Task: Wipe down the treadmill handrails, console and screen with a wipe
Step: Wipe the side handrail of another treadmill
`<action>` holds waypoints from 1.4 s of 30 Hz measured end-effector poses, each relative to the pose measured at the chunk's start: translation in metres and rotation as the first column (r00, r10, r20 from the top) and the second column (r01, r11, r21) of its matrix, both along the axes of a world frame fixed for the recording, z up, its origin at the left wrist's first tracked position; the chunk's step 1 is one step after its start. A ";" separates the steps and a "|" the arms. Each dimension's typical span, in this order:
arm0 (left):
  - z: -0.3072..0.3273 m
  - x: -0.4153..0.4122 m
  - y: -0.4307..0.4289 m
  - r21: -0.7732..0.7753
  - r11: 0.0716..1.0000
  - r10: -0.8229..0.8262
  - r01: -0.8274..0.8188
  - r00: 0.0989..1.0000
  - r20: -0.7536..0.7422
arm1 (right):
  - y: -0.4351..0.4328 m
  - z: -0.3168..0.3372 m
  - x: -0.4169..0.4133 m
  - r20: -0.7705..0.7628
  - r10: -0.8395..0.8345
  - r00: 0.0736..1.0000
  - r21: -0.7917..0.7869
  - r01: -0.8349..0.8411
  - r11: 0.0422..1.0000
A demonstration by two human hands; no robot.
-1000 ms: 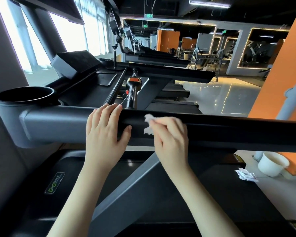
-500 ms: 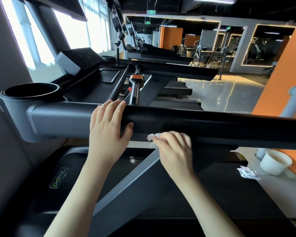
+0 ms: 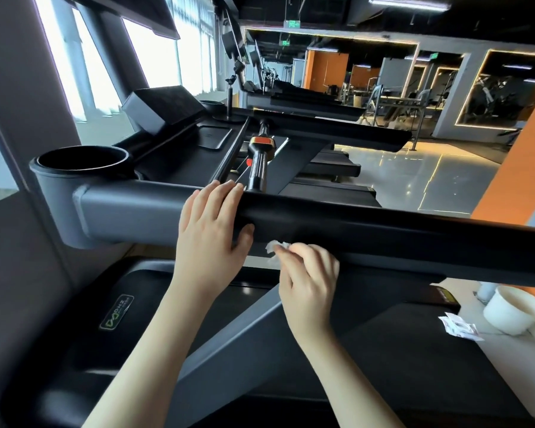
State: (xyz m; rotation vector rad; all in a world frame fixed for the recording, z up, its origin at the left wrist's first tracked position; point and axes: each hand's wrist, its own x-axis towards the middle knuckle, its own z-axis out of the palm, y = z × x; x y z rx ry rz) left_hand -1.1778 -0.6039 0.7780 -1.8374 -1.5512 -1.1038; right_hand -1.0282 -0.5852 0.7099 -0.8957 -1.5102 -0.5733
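A black padded handrail (image 3: 383, 233) runs across the view from the grey treadmill frame (image 3: 127, 211). My left hand (image 3: 210, 230) lies over the rail's left end, fingers across the top and thumb on its near face. My right hand (image 3: 309, 273) pinches a crumpled white wipe (image 3: 275, 247) against the rail's lower edge, just right of the left hand. The console (image 3: 179, 149) with its cup holder (image 3: 81, 156) and tilted black screen (image 3: 164, 103) lies behind the rail.
A white paper cup (image 3: 513, 310) and torn wipe packets (image 3: 457, 327) sit on a ledge at the right. A black and orange grip (image 3: 258, 152) sticks up behind the rail. More treadmills line the window side; an orange wall stands at the right.
My right hand has slid the wipe down from the rail's top front face to its lower edge. The left hand has kept its place on the rail. The camera has shifted slightly.
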 end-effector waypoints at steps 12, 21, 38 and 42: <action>0.006 -0.017 -0.001 -0.052 0.999 -0.007 0.003 0.997 -0.077 | 0.005 0.050 0.003 0.000 -0.036 0.999 0.009 0.036 0.999; 0.008 -0.042 0.001 -0.058 0.996 0.070 -0.075 0.994 -0.078 | 0.028 0.133 -0.024 0.186 0.210 0.960 -0.635 -0.045 0.771; 0.002 -0.045 0.007 0.008 0.999 0.041 -0.040 0.997 -0.065 | 0.058 0.149 -0.011 0.150 0.199 0.969 -0.891 0.045 0.451; 0.000 -0.046 0.006 0.020 0.999 0.041 -0.039 0.996 -0.075 | 0.045 0.143 -0.023 0.068 0.309 0.949 -0.807 -0.130 0.577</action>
